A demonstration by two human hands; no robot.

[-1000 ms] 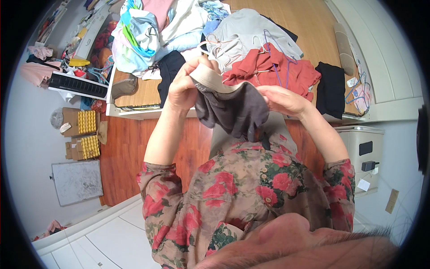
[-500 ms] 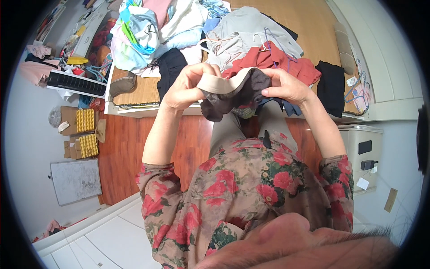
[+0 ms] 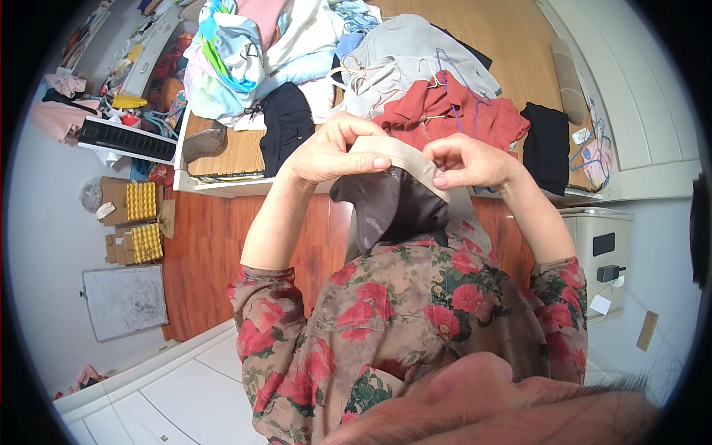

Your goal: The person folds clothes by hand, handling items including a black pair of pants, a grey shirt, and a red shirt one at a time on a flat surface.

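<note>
1. Your left hand (image 3: pixel 331 156) and right hand (image 3: pixel 476 163) pinch the garment (image 3: pixel 382 208) by its band (image 3: pixel 400 153) at frame centre; a slack pinch could drop it.
2. It hangs loose below, so it might twist.

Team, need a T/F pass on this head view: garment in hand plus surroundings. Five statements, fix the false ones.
1. The left hand and right hand both hold the dark garment. True.
2. Its band is bright red. False: the band is pale beige.
3. A purple hanger lies over the red garment. True.
4. A black garment lies to the red one's right. True.
5. The framed board is at the picture's right. False: the framed board is at the left.
</note>
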